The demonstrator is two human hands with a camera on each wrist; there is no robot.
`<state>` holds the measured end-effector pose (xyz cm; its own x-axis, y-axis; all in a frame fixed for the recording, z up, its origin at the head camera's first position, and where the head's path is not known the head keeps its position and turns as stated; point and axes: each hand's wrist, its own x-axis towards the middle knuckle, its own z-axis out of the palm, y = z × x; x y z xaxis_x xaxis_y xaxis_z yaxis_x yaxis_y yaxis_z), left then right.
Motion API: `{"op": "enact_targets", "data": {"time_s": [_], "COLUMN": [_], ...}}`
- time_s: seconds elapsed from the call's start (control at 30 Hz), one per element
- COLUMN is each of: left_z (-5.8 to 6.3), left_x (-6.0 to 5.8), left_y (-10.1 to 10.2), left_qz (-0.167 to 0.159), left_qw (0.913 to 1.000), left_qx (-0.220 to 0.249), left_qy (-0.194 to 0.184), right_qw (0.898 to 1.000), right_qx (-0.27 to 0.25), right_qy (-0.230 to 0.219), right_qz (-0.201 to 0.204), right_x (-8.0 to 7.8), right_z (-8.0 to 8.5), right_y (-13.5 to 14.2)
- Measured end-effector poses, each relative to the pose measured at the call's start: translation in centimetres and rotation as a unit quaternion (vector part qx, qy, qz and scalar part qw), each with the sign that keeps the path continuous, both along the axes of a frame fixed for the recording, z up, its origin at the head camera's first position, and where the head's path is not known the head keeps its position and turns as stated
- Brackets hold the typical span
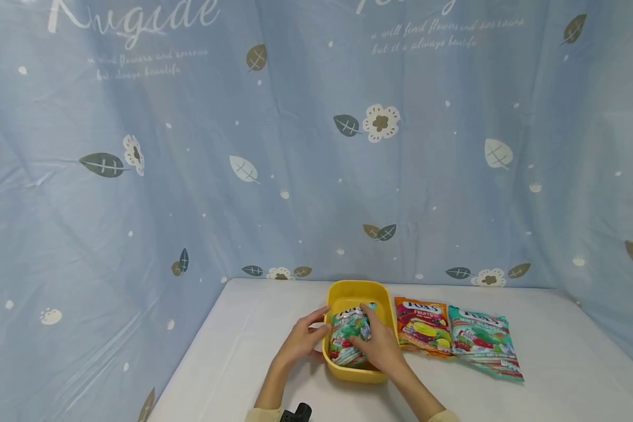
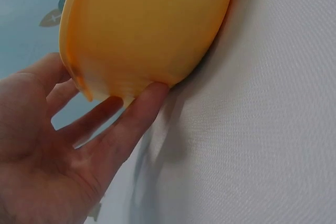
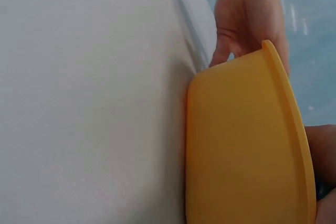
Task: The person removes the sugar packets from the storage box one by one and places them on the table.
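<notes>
A yellow plastic basin (image 1: pixel 358 375) stands on the white table, with a green Fox's candy bag (image 1: pixel 343 346) inside it. My left hand (image 1: pixel 302 341) holds the basin's left side. In the left wrist view, fingertips (image 2: pixel 157 90) touch its outer wall while other digits reach the rim. My right hand (image 1: pixel 382 346) reaches over the right rim and grips the bag, thumb and fingers spread across its top. Seen from the right wrist, the basin wall hides most of that hand and the bag.
Just right of the basin lies an orange Fox's Fruits bag (image 1: pixel 424 328). Beside it, touching its edge, is another green Fox's bag (image 1: pixel 485 343). The white table (image 1: pixel 232 351) meets a blue printed curtain (image 1: pixel 306 176) at the back and sides.
</notes>
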<state>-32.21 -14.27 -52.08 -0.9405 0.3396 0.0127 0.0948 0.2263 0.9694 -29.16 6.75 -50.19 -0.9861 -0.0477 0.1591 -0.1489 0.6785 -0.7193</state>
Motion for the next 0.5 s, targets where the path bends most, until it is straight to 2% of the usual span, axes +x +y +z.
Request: {"op": "enact_targets", "data": {"time_s": [0.23,0.5], "left_z": [-0.22,-0.04], "left_x": [0.04,0.02], "left_y": [0.06,-0.15], "left_qz": [0.005,-0.005], "left_qw": [1.0000,1.0000], "left_qx": [-0.008,0.007], "left_qy": [0.002,0.002], "right_qw": [1.000,0.997], "right_qx": [-0.001,-0.065], "right_qy": [0.019,0.020], "right_qz": [0.019,0.022], "right_x": [0.34,0.25], "right_z": [0.00,0.72], "right_y": [0.13,0.33]}}
